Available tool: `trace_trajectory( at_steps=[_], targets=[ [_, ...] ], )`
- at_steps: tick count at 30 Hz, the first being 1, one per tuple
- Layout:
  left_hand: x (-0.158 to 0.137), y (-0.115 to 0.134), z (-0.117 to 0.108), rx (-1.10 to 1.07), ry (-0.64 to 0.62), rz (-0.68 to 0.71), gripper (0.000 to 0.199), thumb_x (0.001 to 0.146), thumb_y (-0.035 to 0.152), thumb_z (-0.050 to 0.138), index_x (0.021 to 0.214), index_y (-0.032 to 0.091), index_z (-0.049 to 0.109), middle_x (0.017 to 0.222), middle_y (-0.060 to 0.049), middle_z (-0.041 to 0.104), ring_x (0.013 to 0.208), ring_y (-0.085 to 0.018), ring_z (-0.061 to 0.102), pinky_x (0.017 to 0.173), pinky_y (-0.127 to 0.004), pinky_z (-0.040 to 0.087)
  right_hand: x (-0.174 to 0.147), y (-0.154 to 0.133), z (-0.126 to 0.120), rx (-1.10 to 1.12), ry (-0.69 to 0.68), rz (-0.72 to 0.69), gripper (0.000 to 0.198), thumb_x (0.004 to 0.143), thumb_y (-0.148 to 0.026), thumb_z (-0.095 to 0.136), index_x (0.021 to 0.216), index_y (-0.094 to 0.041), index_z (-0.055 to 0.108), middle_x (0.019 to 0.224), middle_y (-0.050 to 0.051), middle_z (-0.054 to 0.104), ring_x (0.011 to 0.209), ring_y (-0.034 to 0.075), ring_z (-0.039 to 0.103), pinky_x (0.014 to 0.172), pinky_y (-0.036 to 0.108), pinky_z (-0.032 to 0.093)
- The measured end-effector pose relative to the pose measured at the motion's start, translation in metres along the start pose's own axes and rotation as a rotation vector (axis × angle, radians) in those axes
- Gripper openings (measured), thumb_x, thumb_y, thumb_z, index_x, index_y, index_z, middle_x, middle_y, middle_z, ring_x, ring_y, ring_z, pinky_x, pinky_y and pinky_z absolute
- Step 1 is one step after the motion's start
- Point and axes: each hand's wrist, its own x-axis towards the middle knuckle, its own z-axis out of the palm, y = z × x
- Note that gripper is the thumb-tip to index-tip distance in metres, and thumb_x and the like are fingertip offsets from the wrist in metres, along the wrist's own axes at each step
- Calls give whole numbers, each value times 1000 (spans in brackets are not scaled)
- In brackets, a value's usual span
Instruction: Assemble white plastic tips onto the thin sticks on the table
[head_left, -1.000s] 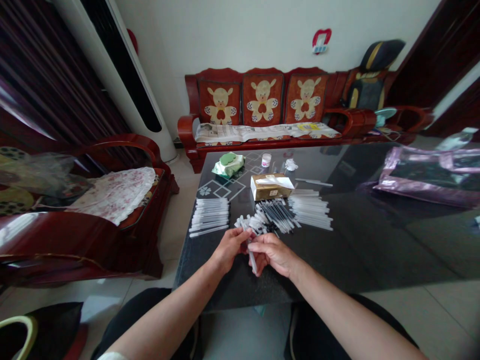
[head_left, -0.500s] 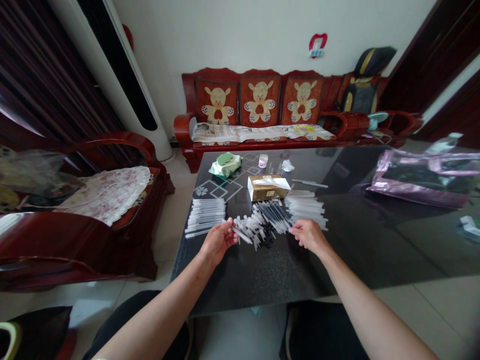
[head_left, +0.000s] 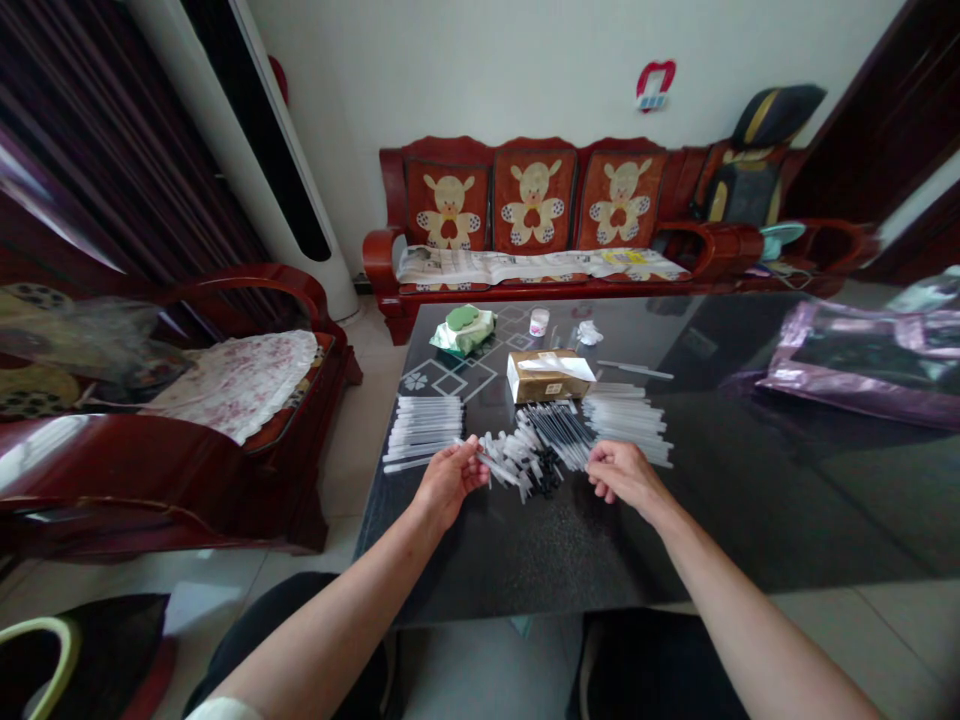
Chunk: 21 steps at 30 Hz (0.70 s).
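My left hand (head_left: pixel 452 484) is closed on a whitish pen (head_left: pixel 495 466), which slants over the near left side of a pile of clear pen caps (head_left: pixel 517 452). At the lower ends of the dark pen refills (head_left: pixel 556 430), my right hand (head_left: pixel 624 474) is closed with its fingertips pinched; anything between them is too small to make out. Small black pieces (head_left: pixel 550 478) lie between the caps and my right hand. Beyond that hand is a stack of translucent pen barrels (head_left: pixel 630 420). A row of whitish pens (head_left: pixel 424 432) lies left of my left hand.
Behind the refills stands a gold-and-white box (head_left: pixel 551 385) on the dark table (head_left: pixel 525 575). Farther back are a green wipes pack (head_left: pixel 463 332), a small white jar (head_left: pixel 538 322) and crumpled tissue (head_left: pixel 589 333). A pink-edged clear bag (head_left: pixel 862 365) lies at right.
The view has shifted slightly, so the scene sits farther right. My left hand keeps hold of the pen. My right hand stays by the refill ends, its fingers curled a little more.
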Motion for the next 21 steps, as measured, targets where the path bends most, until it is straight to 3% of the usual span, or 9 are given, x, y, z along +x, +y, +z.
trace_trajectory(
  at_steps=[3,7,12,21],
  targets=[
    [0,-3,1,0,8,5,19,76,26,71,74,10,61,53,2,57,48,-10,60,49,-20,53,-12,-14,6,364,-189,-12,13,69,-25,64,74,-16,56,58,2,64,46,16,61,41,25,48],
    [-2,-5,4,11,4,11,18,76,25,72,74,10,61,55,0,59,50,-10,61,51,-21,54,-23,-33,13,627,-363,-21,16,68,-21,67,78,-14,57,63,3,67,49,16,64,47,29,53],
    [-5,-3,9,2,10,16,18,75,23,72,71,10,61,58,-2,62,52,-11,63,55,-22,55,-26,-44,17,766,-439,-66,15,71,-20,67,81,-13,59,67,4,69,52,17,65,50,30,55],
    [-6,-2,9,-44,-26,51,16,74,22,73,75,10,62,59,-2,63,55,-11,64,56,-21,56,-29,-55,28,813,-456,-95,14,74,-24,66,82,-14,59,65,4,69,49,17,64,48,30,54]
  ],
)
